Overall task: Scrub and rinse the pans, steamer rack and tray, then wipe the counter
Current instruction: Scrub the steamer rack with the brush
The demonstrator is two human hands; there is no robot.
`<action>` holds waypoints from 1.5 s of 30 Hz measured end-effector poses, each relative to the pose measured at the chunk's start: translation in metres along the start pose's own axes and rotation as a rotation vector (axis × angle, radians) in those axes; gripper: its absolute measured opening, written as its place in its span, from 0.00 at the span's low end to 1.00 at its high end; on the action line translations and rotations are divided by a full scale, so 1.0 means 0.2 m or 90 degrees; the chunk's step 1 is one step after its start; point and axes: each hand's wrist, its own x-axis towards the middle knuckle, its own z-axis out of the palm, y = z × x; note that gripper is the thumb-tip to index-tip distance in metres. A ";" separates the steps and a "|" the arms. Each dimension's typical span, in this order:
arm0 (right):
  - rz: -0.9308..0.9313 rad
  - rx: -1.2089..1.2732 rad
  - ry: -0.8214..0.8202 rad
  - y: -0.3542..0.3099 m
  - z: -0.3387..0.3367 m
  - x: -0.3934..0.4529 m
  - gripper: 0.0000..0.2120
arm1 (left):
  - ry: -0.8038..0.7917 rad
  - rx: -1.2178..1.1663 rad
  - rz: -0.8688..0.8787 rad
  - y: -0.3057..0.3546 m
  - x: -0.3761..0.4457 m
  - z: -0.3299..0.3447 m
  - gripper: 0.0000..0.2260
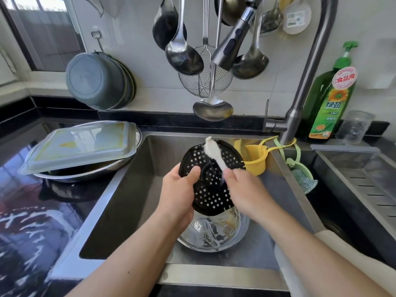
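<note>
I see the sink (132,189) holding a steel bowl (212,234) streaked with residue, low near the front wall. On the counter (32,211) to the left, a soiled rectangular tray (81,146) lies tilted across a steel pan (85,170) at the sink's edge. Open basin shows left of my arms; a yellow cup (255,159) hangs at the right rim. My left hand (182,189) grips the black perforated steamer rack (211,179) by its left edge, thumb on its face, holding it tilted above the bowl. My right hand (242,185) is closed around a white brush (214,153) whose head lies on the rack's upper part.
</note>
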 end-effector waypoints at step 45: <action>0.022 -0.038 -0.077 0.03 -0.05 0.07 0.21 | 0.068 0.002 0.006 0.04 0.02 -0.02 0.08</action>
